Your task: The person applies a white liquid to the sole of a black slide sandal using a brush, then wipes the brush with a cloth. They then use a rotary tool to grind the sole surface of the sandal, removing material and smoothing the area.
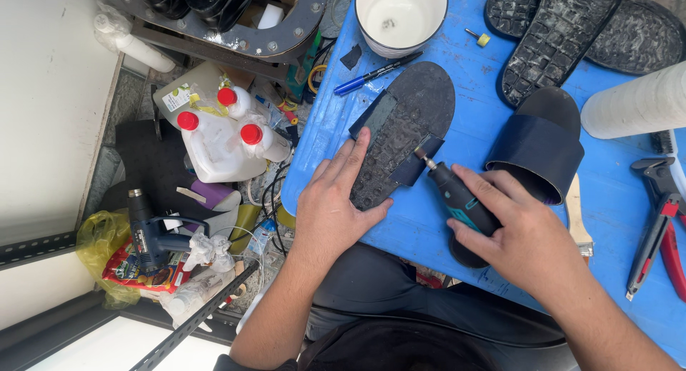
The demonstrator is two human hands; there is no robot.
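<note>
Blue worktable (457,128), cluttered: at six o'clock the right hand (529,235) is wrapped around a rotary tool (457,199), its bit touching the upturned sole (404,131); the left hand (336,203) lies flat, pinning it. Grinding underway; next calls for steady pressure. Bowl (400,13) at twelve.

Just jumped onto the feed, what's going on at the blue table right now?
A person sits at the blue table. Their left hand presses flat on a dark shoe sole lying tread up, with a dark blue strap piece folded over its edge. Their right hand holds a small rotary tool, its tip at that strap. A finished-looking dark blue slide sandal lies beside it, a white bowl and a blue marker behind.
</note>
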